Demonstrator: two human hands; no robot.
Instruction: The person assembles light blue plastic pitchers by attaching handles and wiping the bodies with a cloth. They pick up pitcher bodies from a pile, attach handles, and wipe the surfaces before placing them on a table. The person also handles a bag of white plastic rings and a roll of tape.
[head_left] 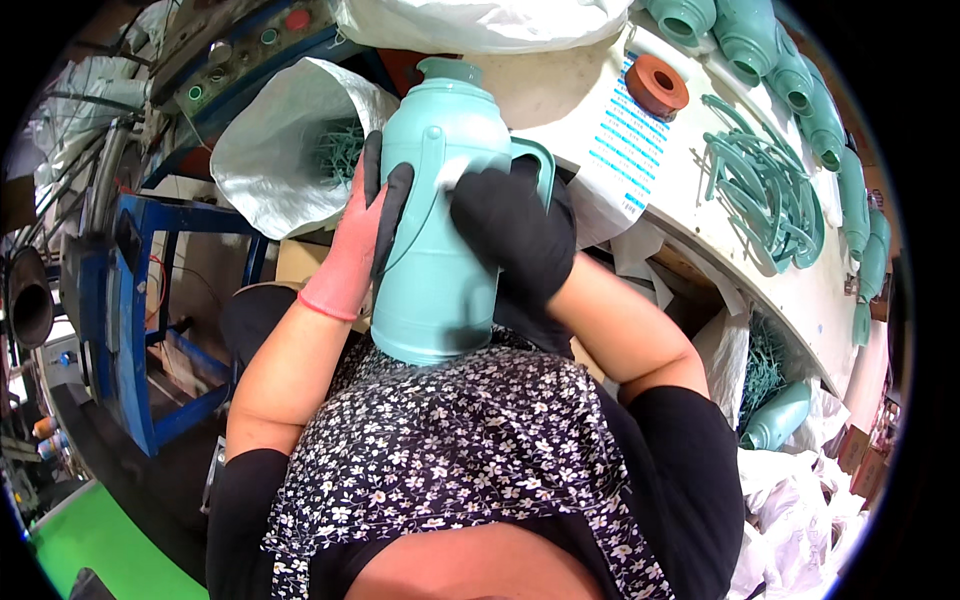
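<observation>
A light teal thermos jug [430, 270] leans upright against my lap, its open neck away from me and a side handle [545, 170] on its right. My left hand [365, 225], in a pink glove with black fingers, grips the jug's left side, the thumb apart from the fingers. A thin carrying handle [431, 165] lies along the jug's front. My right hand [515, 225], in a black glove, is curled against the upper right of the jug and slightly blurred. A pale patch shows beside its fingertips; whether it is a cloth, a label or glare, I cannot tell.
On the white table [690, 205] lie a brown tape roll [657, 86], a label sheet [630, 150] and a heap of teal handles [765, 190]. Several teal jug bodies [745, 45] line its far edge. At left stand a white sack [270, 150] and a blue metal frame [135, 320].
</observation>
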